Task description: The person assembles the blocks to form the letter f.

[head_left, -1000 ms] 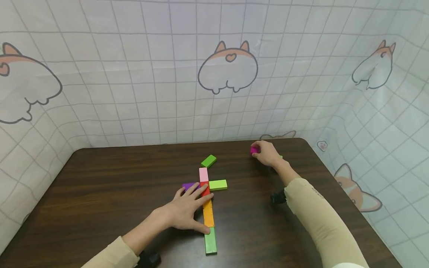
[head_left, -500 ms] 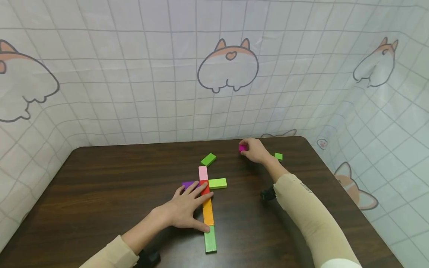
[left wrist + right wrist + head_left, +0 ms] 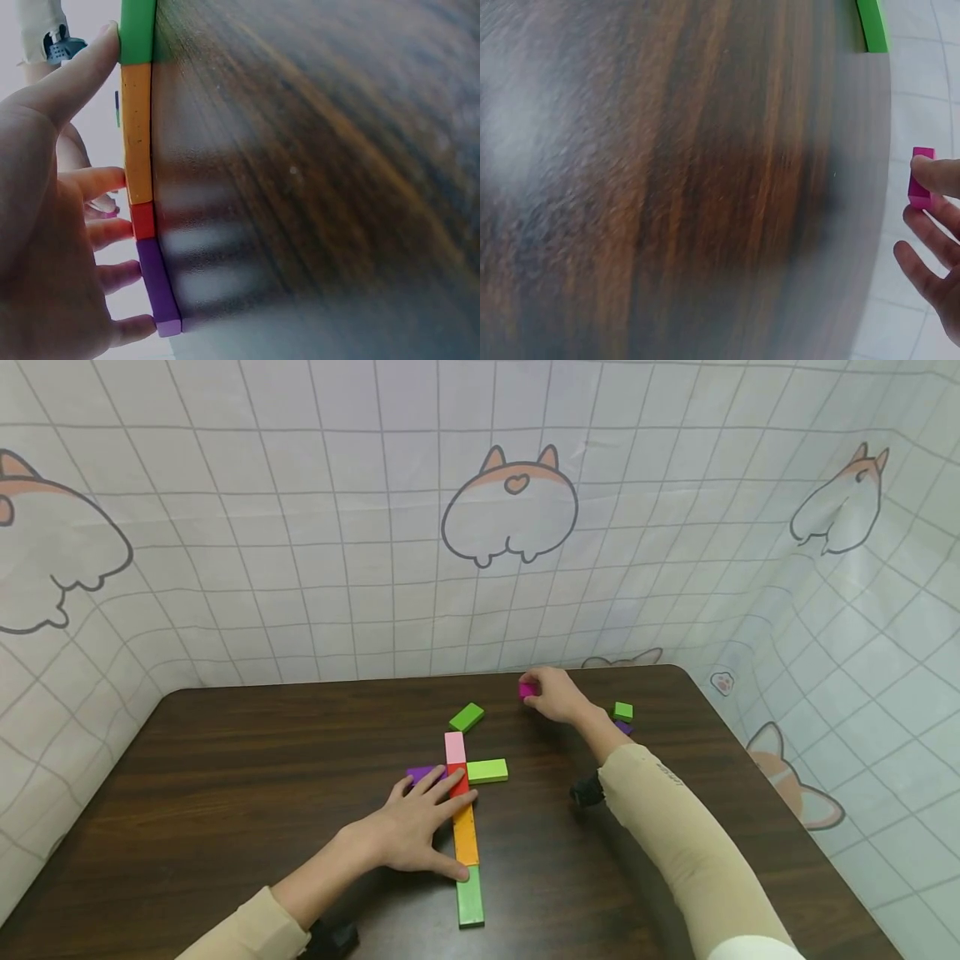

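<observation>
With thumb and fingers, my right hand [image 3: 558,696] pinches a magenta block [image 3: 527,691] toward the far side of the table; the right wrist view shows it held clear of the wood. My left hand [image 3: 412,835] lies spread along a row of flat blocks, its fingertips touching them. From near to far the row has a green block [image 3: 470,897], orange [image 3: 465,839], a red block [image 3: 457,782] partly under the fingers and a pink block [image 3: 454,747]. A purple block [image 3: 156,281] sticks out left of the red one, a lime block [image 3: 487,771] right.
A loose green block [image 3: 467,717] lies slanted just beyond the pink one. Farther right, another green block [image 3: 623,711] and a purple block [image 3: 623,727] sit behind my right forearm. A patterned curtain [image 3: 510,610] hangs behind the dark wooden table [image 3: 225,777].
My right hand has moved left along the far side with the magenta block, uncovering the green and purple blocks at the right. My left hand has stayed in place.
</observation>
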`<action>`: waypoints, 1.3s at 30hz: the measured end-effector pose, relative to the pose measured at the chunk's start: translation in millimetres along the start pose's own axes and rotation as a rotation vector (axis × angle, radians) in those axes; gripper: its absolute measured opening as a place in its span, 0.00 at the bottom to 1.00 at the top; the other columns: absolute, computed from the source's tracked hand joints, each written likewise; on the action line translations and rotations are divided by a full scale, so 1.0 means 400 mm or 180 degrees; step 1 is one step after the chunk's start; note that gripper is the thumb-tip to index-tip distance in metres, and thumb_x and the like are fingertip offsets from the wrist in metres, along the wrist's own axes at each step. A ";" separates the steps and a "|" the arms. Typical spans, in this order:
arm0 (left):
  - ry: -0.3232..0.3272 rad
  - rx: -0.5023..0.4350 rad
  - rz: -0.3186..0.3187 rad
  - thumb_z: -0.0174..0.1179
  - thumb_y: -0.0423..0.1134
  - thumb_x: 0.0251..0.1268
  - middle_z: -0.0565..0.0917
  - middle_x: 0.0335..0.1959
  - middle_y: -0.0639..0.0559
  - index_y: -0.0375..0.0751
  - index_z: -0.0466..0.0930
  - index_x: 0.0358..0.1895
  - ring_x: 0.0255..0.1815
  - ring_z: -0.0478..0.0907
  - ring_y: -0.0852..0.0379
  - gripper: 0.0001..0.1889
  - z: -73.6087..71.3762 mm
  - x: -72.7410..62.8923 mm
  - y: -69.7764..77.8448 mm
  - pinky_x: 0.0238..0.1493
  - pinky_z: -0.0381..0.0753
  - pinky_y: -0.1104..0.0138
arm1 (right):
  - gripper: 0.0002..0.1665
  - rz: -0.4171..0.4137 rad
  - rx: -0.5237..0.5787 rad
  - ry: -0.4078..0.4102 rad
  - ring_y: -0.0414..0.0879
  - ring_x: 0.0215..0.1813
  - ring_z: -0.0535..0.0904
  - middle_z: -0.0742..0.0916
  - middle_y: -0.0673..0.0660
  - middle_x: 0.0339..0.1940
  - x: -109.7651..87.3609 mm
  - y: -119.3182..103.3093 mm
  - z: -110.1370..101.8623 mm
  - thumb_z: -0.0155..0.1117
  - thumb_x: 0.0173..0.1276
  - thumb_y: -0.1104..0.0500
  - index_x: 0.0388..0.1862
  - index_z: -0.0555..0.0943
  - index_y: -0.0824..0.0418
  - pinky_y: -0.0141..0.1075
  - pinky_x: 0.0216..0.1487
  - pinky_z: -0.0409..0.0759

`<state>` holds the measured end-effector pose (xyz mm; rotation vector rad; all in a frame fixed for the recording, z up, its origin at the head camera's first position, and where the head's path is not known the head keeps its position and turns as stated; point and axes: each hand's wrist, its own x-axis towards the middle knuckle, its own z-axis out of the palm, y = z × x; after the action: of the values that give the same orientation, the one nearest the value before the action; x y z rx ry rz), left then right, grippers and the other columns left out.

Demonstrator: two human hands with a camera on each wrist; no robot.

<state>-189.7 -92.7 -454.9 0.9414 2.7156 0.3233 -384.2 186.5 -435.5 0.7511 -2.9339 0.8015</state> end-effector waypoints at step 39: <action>0.0024 0.0016 0.0019 0.60 0.79 0.55 0.48 0.85 0.49 0.56 0.58 0.82 0.83 0.41 0.41 0.54 0.005 0.004 -0.003 0.71 0.45 0.30 | 0.19 -0.0167 -0.0185 -0.0175 0.53 0.54 0.80 0.85 0.62 0.54 0.050 -0.089 0.075 0.67 0.73 0.64 0.61 0.81 0.68 0.45 0.59 0.78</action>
<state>-191.0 -92.4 -457.5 0.9517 2.7223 0.3221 -382.3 136.4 -442.0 0.8551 -2.9572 0.6995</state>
